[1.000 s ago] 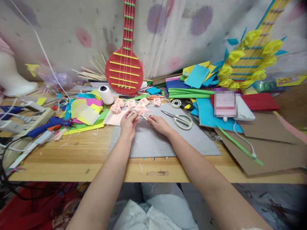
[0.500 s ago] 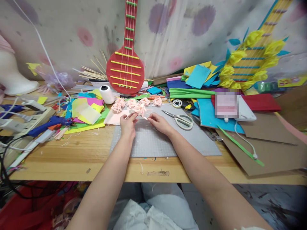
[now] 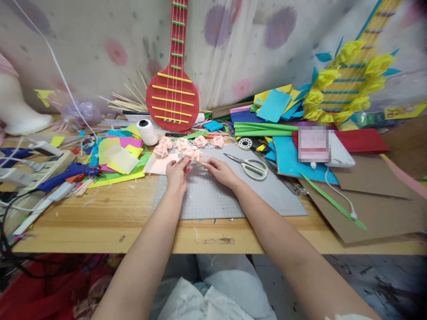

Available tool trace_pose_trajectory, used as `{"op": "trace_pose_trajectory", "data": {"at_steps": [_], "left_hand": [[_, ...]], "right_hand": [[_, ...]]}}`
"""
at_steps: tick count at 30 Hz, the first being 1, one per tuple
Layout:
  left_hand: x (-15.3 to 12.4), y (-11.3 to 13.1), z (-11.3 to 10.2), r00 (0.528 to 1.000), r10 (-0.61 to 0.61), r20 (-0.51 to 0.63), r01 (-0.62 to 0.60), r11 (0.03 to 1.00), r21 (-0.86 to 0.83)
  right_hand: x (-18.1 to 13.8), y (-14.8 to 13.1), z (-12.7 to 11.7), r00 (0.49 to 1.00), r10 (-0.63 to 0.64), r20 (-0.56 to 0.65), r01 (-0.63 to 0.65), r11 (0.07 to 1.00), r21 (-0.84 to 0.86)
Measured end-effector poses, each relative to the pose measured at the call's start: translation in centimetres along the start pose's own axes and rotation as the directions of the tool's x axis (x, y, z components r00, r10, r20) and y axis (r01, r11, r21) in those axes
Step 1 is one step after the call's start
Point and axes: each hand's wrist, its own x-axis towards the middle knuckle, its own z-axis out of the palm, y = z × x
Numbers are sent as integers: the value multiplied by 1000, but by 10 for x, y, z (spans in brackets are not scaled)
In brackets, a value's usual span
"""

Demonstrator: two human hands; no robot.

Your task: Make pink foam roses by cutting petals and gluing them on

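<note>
My left hand (image 3: 177,174) and my right hand (image 3: 220,172) meet over the far edge of a grey cutting mat (image 3: 220,195). Both pinch a small pink paper flower (image 3: 192,154) with a thin stick-like stem between them. Several more pink paper flowers (image 3: 182,143) lie in a row just behind it, beside a pink paper sheet (image 3: 159,165).
White-handled scissors (image 3: 248,166) lie right of my hands. A white thread spool (image 3: 147,132), coloured paper (image 3: 120,155) and a blue glue gun (image 3: 65,172) sit left. A red paper guitar (image 3: 173,84) leans on the wall; paper stacks (image 3: 273,115) and brown cardboard (image 3: 373,209) crowd the right.
The pink flower between my fingers has dropped slightly and turned; my hands stay almost in place at the mat's far edge.
</note>
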Motion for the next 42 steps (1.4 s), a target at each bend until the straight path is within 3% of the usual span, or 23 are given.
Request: {"op": "trace_pose_trajectory", "data": {"at_steps": [9,16,26,31,35,42], "left_hand": [[1,0,0,998,-44,47,44,999,3],[4,1,-2,998,6,64,-7,1000,21],[0,-2,0,997,56,-44,-55,998,19],[-1,-1,0,1000,-22,21,22,1000,-14],[0,1,0,995,-88,43,87,996,22],[-3,1,0,999,-20,38,17,995,101]], "right_hand": [[1,-1,-3,999,20,27,-19,998,-53],[0,-4,0,996,22,84,-20,1000,-17],[1,-1,3,1000,-19,13,18,997,77],[1,0,-1,1000,-20,-22,21,999,47],[0,0,-5,1000,0,2,0,1000,27],[1,3,-5,997,-2,75,-3,997,79]]}}
